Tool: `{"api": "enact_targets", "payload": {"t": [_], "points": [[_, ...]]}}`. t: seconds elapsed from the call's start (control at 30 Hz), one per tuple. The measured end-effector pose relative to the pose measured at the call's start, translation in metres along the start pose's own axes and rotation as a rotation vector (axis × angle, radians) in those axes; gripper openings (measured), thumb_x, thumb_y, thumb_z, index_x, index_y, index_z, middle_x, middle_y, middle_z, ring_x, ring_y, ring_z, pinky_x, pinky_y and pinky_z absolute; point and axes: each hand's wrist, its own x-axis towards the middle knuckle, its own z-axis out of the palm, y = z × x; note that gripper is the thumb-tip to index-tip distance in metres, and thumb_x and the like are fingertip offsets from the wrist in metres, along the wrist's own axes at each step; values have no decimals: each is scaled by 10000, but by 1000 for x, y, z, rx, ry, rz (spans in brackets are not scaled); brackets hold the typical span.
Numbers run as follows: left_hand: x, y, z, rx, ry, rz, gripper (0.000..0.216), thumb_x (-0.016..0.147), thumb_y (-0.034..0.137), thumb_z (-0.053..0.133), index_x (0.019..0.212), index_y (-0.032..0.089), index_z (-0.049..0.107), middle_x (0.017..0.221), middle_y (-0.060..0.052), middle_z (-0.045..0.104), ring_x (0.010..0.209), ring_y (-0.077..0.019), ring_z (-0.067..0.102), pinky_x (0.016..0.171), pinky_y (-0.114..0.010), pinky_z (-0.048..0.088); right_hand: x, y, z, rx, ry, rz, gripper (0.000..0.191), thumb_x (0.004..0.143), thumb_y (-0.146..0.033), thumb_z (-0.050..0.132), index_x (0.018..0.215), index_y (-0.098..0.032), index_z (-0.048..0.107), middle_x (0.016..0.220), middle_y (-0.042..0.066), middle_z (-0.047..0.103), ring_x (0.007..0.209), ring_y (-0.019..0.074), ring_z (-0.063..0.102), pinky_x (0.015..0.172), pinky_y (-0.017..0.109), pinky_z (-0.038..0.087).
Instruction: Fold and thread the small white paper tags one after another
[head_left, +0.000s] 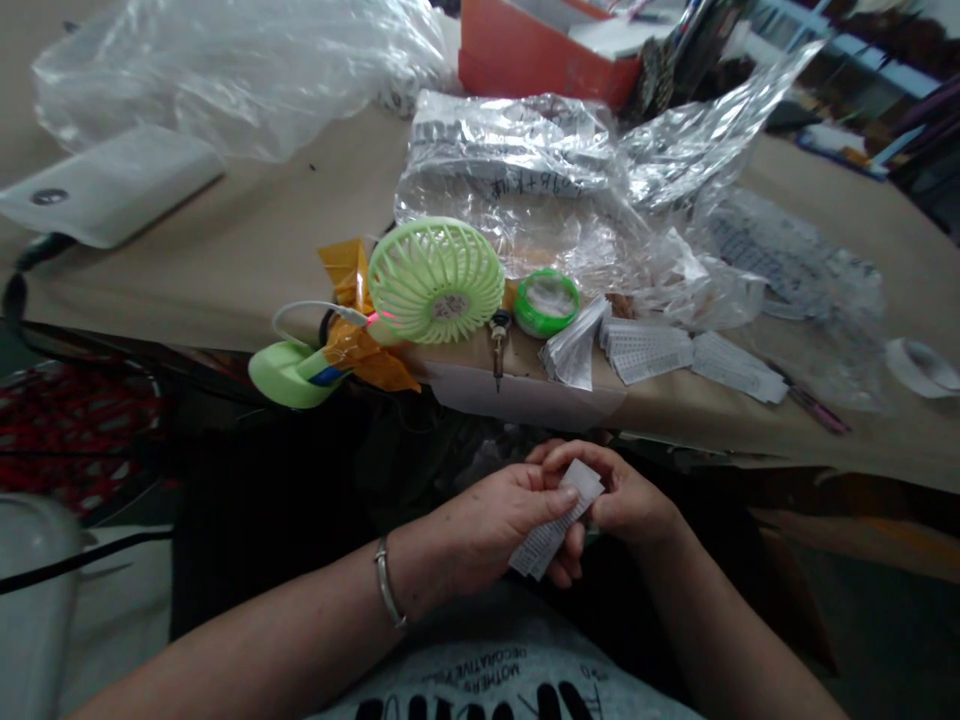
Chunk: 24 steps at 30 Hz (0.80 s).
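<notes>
My left hand (pixel 501 512) is closed on a small stack of printed paper slips (pixel 546 545), its thumb pressed flat on top. The slips are slightly fanned and carry rows of tiny print. Curled around their upper end is my right hand (pixel 637 498), its thumb and fingers at the slips' edge; part of its grip is hidden. Both hands are over my lap, below the table's front edge. On that edge lie more printed slips (pixel 646 350), fanned out, beside a folded bundle of slips (pixel 576 345) and a green round tub (pixel 547 302).
A light green fan (pixel 437 282) is fixed at the edge with brown tape (pixel 360 345). Nearby are a small screwdriver-like tool (pixel 499 350), pink-handled tweezers (pixel 814 408) and a tape roll (pixel 922 367). Clear plastic bags (pixel 525 190), a white power bank (pixel 112 185) and a red box (pixel 540 55) stand behind.
</notes>
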Motion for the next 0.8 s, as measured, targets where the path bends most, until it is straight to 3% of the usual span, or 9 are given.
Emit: {"api": "enact_targets", "payload": {"t": [0.13, 0.23, 0.37, 0.5, 0.63, 0.8], "points": [[-2, 0, 0, 32, 24, -12, 259, 794, 381, 606, 732, 129, 617, 626, -24, 604, 455, -86, 529, 480, -216, 427, 6, 5, 3, 217, -11, 21, 346, 666, -453, 756, 849, -187, 632, 1105, 77, 631, 927, 205, 661, 769, 348, 547], [-1, -1, -1, 50, 26, -14, 264, 822, 367, 571, 710, 130, 607, 608, -16, 591, 454, -81, 515, 474, -212, 411, 7, 5, 6, 181, 18, 25, 328, 698, -464, 727, 857, -192, 635, 1080, 67, 640, 912, 191, 663, 773, 340, 546], [0, -1, -4, 23, 57, 26, 278, 827, 378, 568, 695, 134, 593, 586, -4, 577, 450, -73, 505, 476, -203, 409, 1, -2, 11, -115, 193, -64, 463, 772, -505, 645, 1140, -233, 578, 1071, 78, 664, 914, 201, 668, 738, 316, 558], [1, 0, -6, 0, 98, 68, 280, 788, 408, 621, 716, 139, 586, 588, 7, 572, 477, -89, 536, 483, -211, 426, -5, -15, 17, -631, 369, -207, 363, 863, -351, 577, 1204, -229, 554, 1138, 88, 620, 1044, 214, 611, 887, 344, 506], [1, 2, -5, 7, 141, 95, 271, 765, 399, 642, 748, 131, 597, 587, 6, 575, 492, -99, 549, 493, -219, 424, -7, -23, 22, -922, 380, -261, 339, 887, -285, 537, 1216, -202, 544, 1155, 104, 585, 1077, 210, 574, 926, 341, 481], [1, 4, -4, 2, 175, 110, 245, 752, 369, 645, 803, 134, 601, 594, 11, 573, 493, -99, 546, 495, -222, 413, -6, -21, 25, -989, 372, -263, 305, 898, -262, 510, 1191, -192, 560, 1119, 101, 594, 1043, 202, 583, 892, 326, 495]]}}
